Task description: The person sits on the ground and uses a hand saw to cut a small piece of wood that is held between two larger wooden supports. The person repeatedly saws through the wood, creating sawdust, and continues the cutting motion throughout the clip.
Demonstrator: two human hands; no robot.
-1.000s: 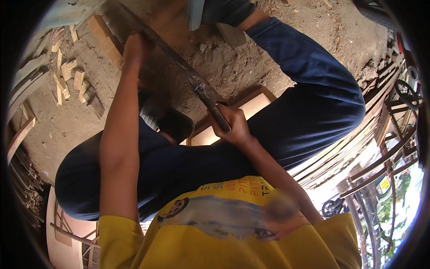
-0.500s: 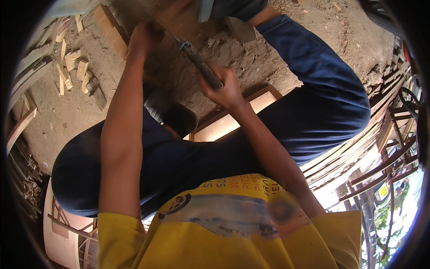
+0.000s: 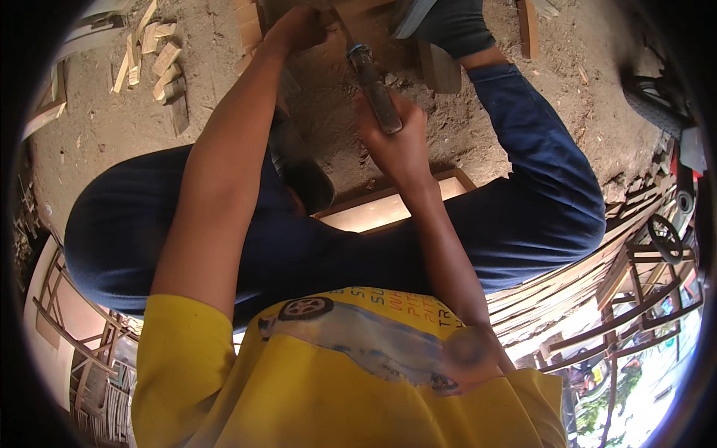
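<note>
My right hand (image 3: 397,142) is wrapped around the dark, worn handle of a chisel-like tool (image 3: 372,86). A blue band circles the handle's far end, and a narrow metal shaft runs from it toward the top edge of the view. My left hand (image 3: 301,28) is closed beside that shaft, its fingers curled. What those fingers grip is hidden by the hand and the picture's edge. Brown wood (image 3: 366,7) shows partly behind the shaft, between my left hand and my foot.
Wood offcuts (image 3: 164,60) lie scattered on the dirt floor (image 3: 97,157) at the far left. A wooden frame with a pale panel (image 3: 373,213) lies by my legs. My shod foot (image 3: 455,26) rests at the far side, near a wood block (image 3: 439,69). Stacked slats (image 3: 553,299) line the right.
The view has shifted, so the floor and offcuts sit higher and farther right. Both hands appear higher and to the right, and the tool stands more upright in the picture. Both grips stay closed.
</note>
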